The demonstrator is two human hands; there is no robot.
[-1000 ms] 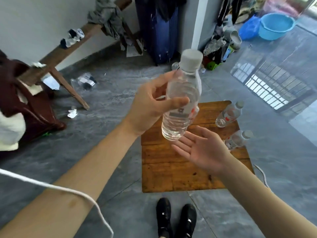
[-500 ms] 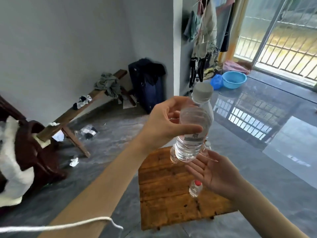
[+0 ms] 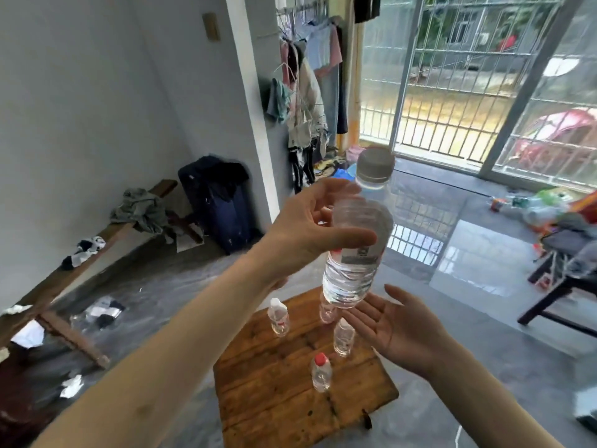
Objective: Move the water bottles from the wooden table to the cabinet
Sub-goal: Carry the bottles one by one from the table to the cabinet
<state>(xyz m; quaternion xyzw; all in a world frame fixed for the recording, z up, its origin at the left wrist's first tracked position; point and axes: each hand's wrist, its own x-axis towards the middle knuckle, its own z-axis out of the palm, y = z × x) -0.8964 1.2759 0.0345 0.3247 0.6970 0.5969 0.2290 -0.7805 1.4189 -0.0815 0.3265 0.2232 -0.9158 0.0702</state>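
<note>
The left hand (image 3: 310,234) is gripping a water bottle (image 3: 357,240), now lifted higher above the bench (image 3: 274,399), where four bottles (image 3: 278,316) are standing; the right hand (image 3: 397,328), released, is waiting beneath. The carry is likely beginning.

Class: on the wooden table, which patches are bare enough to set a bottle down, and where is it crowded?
Bare: the wooden table's near half, in front of the red-capped bottle. Crowded: the far end, where three clear bottles stand under the held bottle.
</note>
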